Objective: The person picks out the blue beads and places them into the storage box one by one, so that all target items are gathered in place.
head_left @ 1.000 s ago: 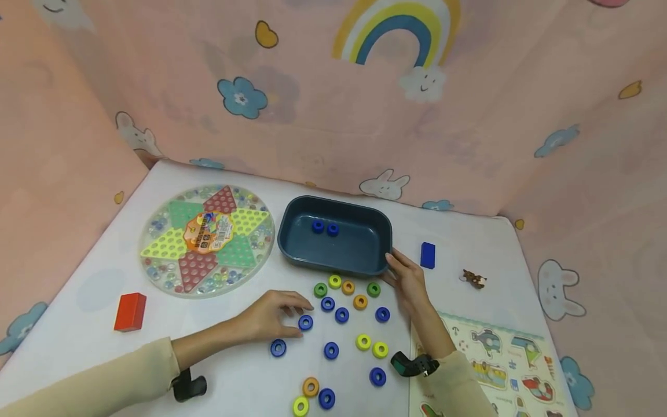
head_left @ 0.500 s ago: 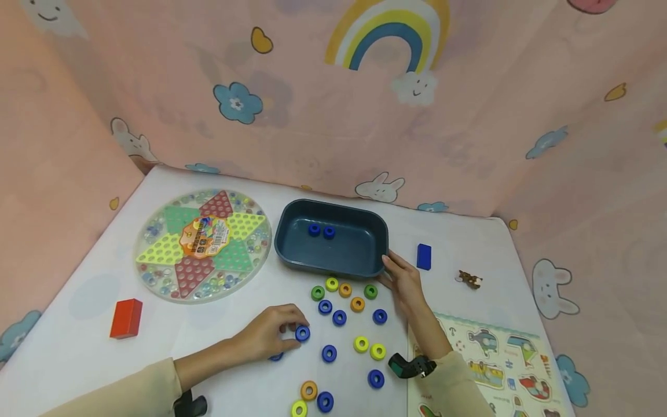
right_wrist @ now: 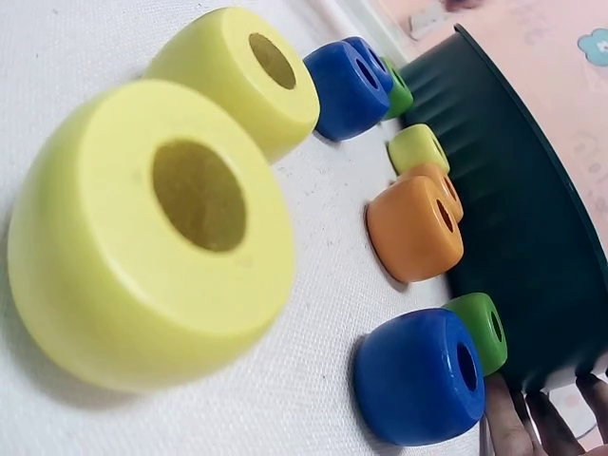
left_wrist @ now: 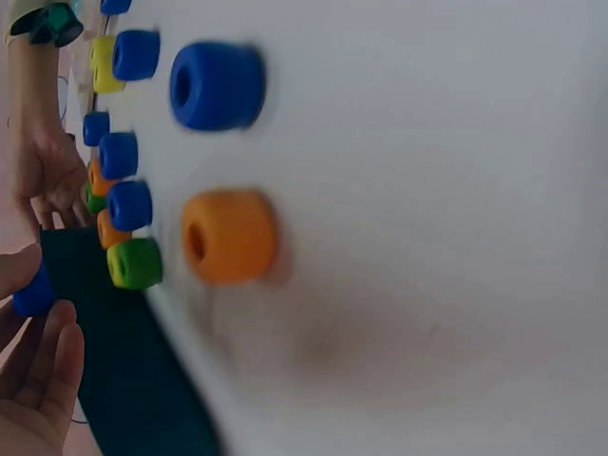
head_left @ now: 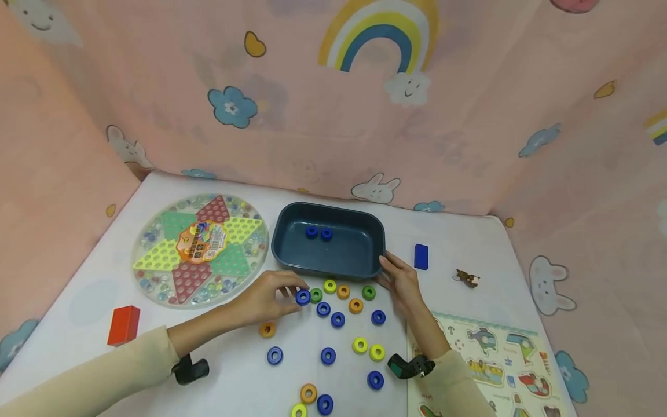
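My left hand (head_left: pixel 267 299) pinches a blue bead (head_left: pixel 303 297) between thumb and fingers, close to the near-left corner of a dark teal tray (head_left: pixel 328 269). The left wrist view also shows this held bead (left_wrist: pixel 36 293) at its left edge. My right hand (head_left: pixel 404 282) grips the tray's near-right corner, thumb at the rim and fingers partly hidden beneath. Inside the tray lie two blue beads (head_left: pixel 319 233). Between my arms, loose beads in blue, yellow, orange and green are scattered on the white table, including an orange bead (head_left: pixel 267 330) just below my left wrist.
A round Chinese checkers board (head_left: pixel 200 249) lies left of the tray. A red block (head_left: pixel 124 325) stands at the far left. Right of the tray are a blue block (head_left: pixel 421 256) and a small brown figure (head_left: pixel 467 278). A picture puzzle board (head_left: pixel 490 359) lies partly under my right forearm.
My left hand took hold of a blue bead and carried it up toward the tray, uncovering an orange bead below its wrist. My right hand stays at the tray's corner.
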